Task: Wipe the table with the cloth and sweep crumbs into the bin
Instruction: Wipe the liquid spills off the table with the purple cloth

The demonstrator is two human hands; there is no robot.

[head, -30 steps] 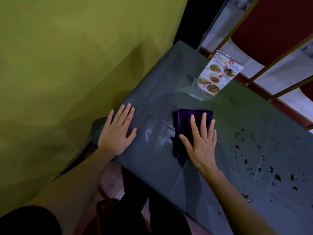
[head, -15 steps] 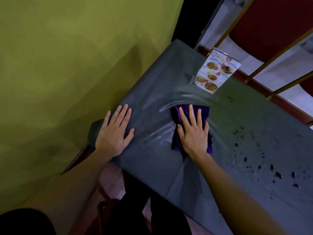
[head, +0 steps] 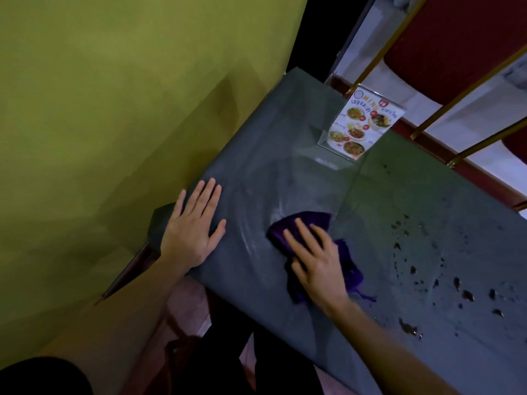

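Cloth (head: pixel 302 223) under rt hand (head: pixel 316 263), crumbs (head: pixel 467 295) beside

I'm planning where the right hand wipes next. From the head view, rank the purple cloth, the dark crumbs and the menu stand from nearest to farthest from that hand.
1. Purple cloth: directly under the right hand, pressed flat.
2. Dark crumbs: scattered on the table to the hand's right.
3. Menu stand: upright at the table's far edge, beyond the cloth.

Cloth (head: pixel 306 223) on table (head: pixel 256 172), crumbs (head: pixel 456 286) right, menu stand (head: pixel 360 125) behind
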